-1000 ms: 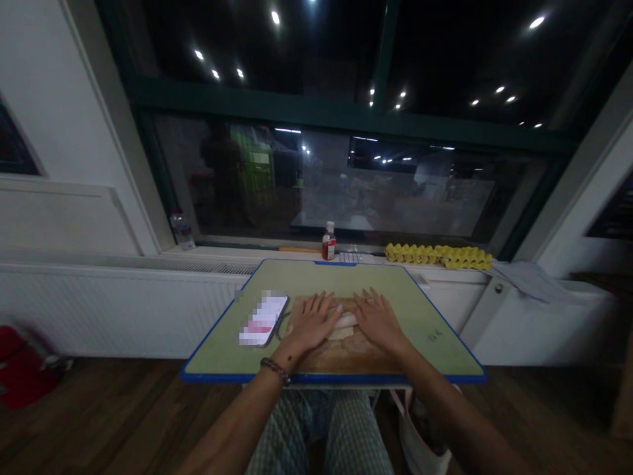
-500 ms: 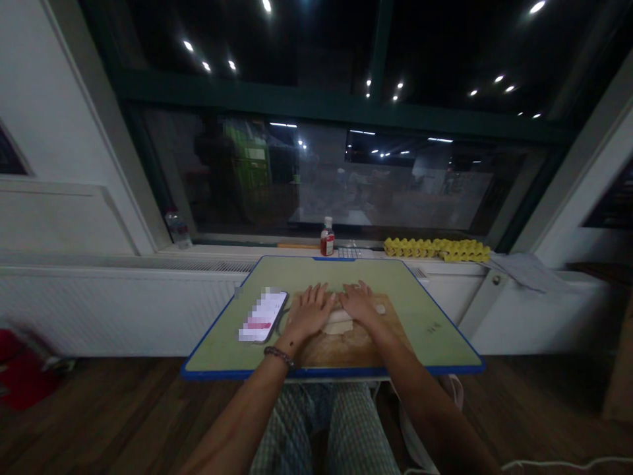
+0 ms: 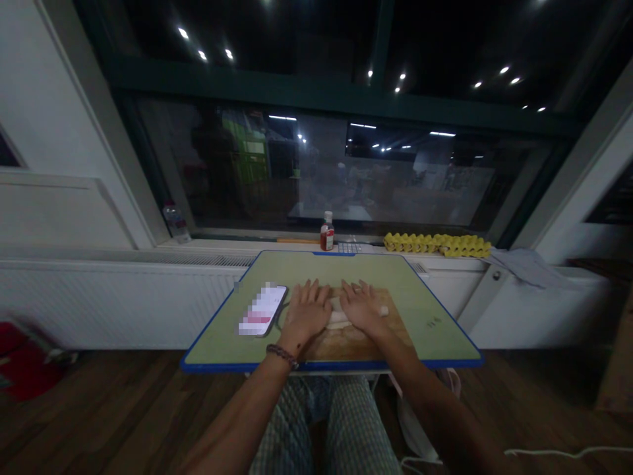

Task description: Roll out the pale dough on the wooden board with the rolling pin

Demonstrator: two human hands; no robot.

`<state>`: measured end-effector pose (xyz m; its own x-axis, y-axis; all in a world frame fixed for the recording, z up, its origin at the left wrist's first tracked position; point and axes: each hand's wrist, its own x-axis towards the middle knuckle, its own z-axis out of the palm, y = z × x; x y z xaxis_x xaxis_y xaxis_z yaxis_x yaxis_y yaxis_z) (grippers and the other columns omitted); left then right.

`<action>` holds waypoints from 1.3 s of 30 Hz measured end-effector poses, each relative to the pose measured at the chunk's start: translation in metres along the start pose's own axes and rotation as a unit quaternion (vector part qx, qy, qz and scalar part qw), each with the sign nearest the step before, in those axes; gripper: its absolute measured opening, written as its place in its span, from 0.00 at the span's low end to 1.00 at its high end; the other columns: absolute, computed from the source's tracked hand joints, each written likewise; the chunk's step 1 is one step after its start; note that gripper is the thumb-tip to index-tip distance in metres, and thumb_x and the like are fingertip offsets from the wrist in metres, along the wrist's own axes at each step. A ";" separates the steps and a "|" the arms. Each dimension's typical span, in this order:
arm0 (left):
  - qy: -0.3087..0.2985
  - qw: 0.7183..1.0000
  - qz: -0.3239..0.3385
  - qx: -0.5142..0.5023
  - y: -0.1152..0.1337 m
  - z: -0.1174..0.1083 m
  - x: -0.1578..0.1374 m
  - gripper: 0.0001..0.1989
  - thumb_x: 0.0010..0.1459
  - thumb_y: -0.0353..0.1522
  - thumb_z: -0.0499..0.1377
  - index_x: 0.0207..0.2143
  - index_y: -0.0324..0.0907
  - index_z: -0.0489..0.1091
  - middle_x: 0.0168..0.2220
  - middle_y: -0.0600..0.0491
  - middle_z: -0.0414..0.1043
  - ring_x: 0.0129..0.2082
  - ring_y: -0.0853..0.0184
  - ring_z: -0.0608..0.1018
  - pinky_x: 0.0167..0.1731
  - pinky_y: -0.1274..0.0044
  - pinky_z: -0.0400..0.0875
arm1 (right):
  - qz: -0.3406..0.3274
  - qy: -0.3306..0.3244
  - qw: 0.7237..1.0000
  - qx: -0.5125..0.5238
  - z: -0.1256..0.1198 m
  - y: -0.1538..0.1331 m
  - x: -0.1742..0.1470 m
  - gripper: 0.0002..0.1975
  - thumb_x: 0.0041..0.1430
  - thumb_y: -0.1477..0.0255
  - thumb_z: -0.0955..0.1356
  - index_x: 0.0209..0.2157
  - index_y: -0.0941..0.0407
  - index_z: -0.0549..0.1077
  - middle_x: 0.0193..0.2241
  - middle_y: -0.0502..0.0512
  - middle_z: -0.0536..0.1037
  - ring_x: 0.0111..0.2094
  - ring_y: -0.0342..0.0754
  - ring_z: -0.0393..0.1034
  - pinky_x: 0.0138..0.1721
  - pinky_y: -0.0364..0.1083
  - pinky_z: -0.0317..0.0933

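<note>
My left hand (image 3: 310, 313) lies flat with its fingers spread, palm down over the left part of a pale rolling pin (image 3: 339, 317). The right hand (image 3: 361, 308) rests the same way towards the pin's other end, which sticks out beyond it. Under and around the pin is a thin, pale sheet of dough (image 3: 341, 326), partly covered by my hands. All of this is on a brown wooden board (image 3: 341, 349). Just left of my left hand, a phone (image 3: 264, 311) with a lit screen lies on the table.
The small green table (image 3: 445, 343) has a blue rim. Behind it, a sill holds a red-labelled bottle (image 3: 327, 232), a yellow egg tray (image 3: 435, 245), a grey cloth (image 3: 524, 265) and a clear bottle (image 3: 177, 223). A white radiator (image 3: 123, 303) runs below the window.
Both hands have drawn slightly towards me, rolling the pin back over the dough. Less dough shows on the near side of the pin. My view has tilted a little.
</note>
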<state>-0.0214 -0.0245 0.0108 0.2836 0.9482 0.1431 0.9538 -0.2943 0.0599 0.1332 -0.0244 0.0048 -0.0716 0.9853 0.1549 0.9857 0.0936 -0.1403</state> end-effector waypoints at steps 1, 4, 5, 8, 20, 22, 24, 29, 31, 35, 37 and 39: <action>0.017 1.000 0.010 0.006 0.001 0.000 -0.006 0.28 0.66 0.38 0.40 0.67 0.45 0.53 0.70 0.49 0.46 0.70 0.56 0.45 0.66 0.57 0.33 | -0.001 0.017 1.000 -0.003 -0.001 0.000 -0.006 0.28 0.68 0.66 0.53 0.68 0.55 0.53 0.64 0.58 0.63 0.67 0.58 0.43 0.65 0.60 0.32; 0.058 0.998 0.033 0.016 0.002 0.003 -0.019 0.28 0.66 0.37 0.42 0.67 0.46 0.52 0.69 0.50 0.48 0.70 0.56 0.46 0.66 0.58 0.33 | -0.025 0.041 0.999 -0.012 -0.001 0.002 -0.021 0.28 0.68 0.67 0.51 0.68 0.55 0.53 0.63 0.57 0.64 0.67 0.56 0.44 0.65 0.57 0.32; 0.068 0.997 0.038 0.016 0.002 0.005 -0.020 0.28 0.65 0.37 0.42 0.67 0.46 0.52 0.69 0.50 0.48 0.69 0.57 0.47 0.66 0.59 0.32 | -0.030 0.041 0.999 -0.012 -0.001 0.003 -0.023 0.28 0.68 0.67 0.51 0.67 0.55 0.53 0.63 0.56 0.64 0.67 0.56 0.44 0.66 0.57 0.31; 0.073 0.996 0.041 0.011 0.001 0.008 -0.015 0.28 0.66 0.38 0.41 0.67 0.45 0.52 0.69 0.49 0.48 0.69 0.56 0.47 0.66 0.58 0.32 | -0.033 0.025 0.999 -0.004 0.002 0.008 -0.015 0.28 0.68 0.67 0.52 0.68 0.55 0.53 0.64 0.54 0.61 0.68 0.54 0.43 0.66 0.55 0.31; -0.019 0.995 -0.085 -0.039 -0.006 0.002 0.026 0.32 0.64 0.35 0.40 0.70 0.36 0.42 0.71 0.42 0.37 0.70 0.52 0.44 0.65 0.56 0.39 | 0.002 -0.015 1.000 0.013 0.015 0.011 0.036 0.30 0.68 0.65 0.53 0.69 0.56 0.47 0.68 0.53 0.51 0.69 0.53 0.39 0.66 0.54 0.34; 0.021 0.998 -0.060 -0.013 -0.003 0.005 0.017 0.31 0.65 0.35 0.39 0.69 0.38 0.44 0.71 0.44 0.39 0.70 0.53 0.43 0.65 0.56 0.35 | -0.012 0.003 1.000 0.012 0.012 0.008 0.019 0.30 0.68 0.64 0.53 0.69 0.55 0.48 0.66 0.54 0.56 0.69 0.53 0.40 0.66 0.54 0.33; 0.040 0.999 -0.030 0.008 0.000 0.006 0.008 0.30 0.65 0.35 0.40 0.69 0.40 0.47 0.71 0.46 0.41 0.70 0.54 0.43 0.66 0.57 0.32 | -0.051 0.022 0.998 -0.001 0.009 0.007 0.002 0.29 0.68 0.66 0.52 0.68 0.57 0.50 0.67 0.55 0.56 0.68 0.51 0.41 0.67 0.53 0.32; 0.021 0.999 0.026 0.014 0.002 0.005 0.003 0.30 0.64 0.35 0.43 0.68 0.42 0.50 0.70 0.46 0.43 0.70 0.55 0.44 0.66 0.57 0.32 | -0.050 0.042 0.998 0.004 0.009 0.006 -0.024 0.28 0.68 0.67 0.51 0.68 0.55 0.52 0.67 0.51 0.56 0.69 0.51 0.41 0.67 0.53 0.34; 0.007 1.000 0.023 0.013 0.002 0.002 0.005 0.30 0.65 0.36 0.43 0.68 0.43 0.50 0.70 0.47 0.43 0.70 0.56 0.44 0.66 0.57 0.33 | -0.056 0.041 0.998 0.008 0.010 0.008 -0.024 0.28 0.68 0.67 0.51 0.68 0.55 0.52 0.67 0.52 0.56 0.69 0.52 0.41 0.67 0.54 0.35; -0.024 1.000 0.002 0.004 0.002 0.000 0.010 0.30 0.65 0.37 0.41 0.69 0.44 0.48 0.70 0.46 0.42 0.70 0.55 0.45 0.65 0.55 0.34 | -0.106 0.019 0.994 0.001 0.011 0.013 -0.003 0.28 0.68 0.68 0.51 0.67 0.57 0.54 0.66 0.54 0.57 0.68 0.49 0.45 0.68 0.52 0.32; -0.037 0.999 -0.012 -0.010 0.000 0.001 0.014 0.30 0.65 0.38 0.41 0.69 0.43 0.47 0.70 0.45 0.42 0.70 0.54 0.45 0.65 0.55 0.36 | -0.117 -0.002 0.993 -0.004 0.011 0.015 0.014 0.27 0.68 0.68 0.53 0.67 0.56 0.55 0.66 0.54 0.57 0.68 0.48 0.45 0.68 0.51 0.33; -0.039 0.998 -0.035 -0.025 -0.002 0.004 0.020 0.31 0.66 0.38 0.40 0.69 0.40 0.46 0.70 0.44 0.41 0.70 0.52 0.45 0.65 0.54 0.38 | -0.120 -0.029 0.992 0.003 0.012 0.015 0.033 0.27 0.67 0.66 0.55 0.66 0.54 0.57 0.66 0.53 0.55 0.68 0.50 0.45 0.67 0.52 0.35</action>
<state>-0.0174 -0.0044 0.0093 0.2255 0.9724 0.0593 0.9658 -0.2311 0.1173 0.1438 0.0115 -0.0036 -0.3136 0.9408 0.1289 0.9381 0.3280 -0.1111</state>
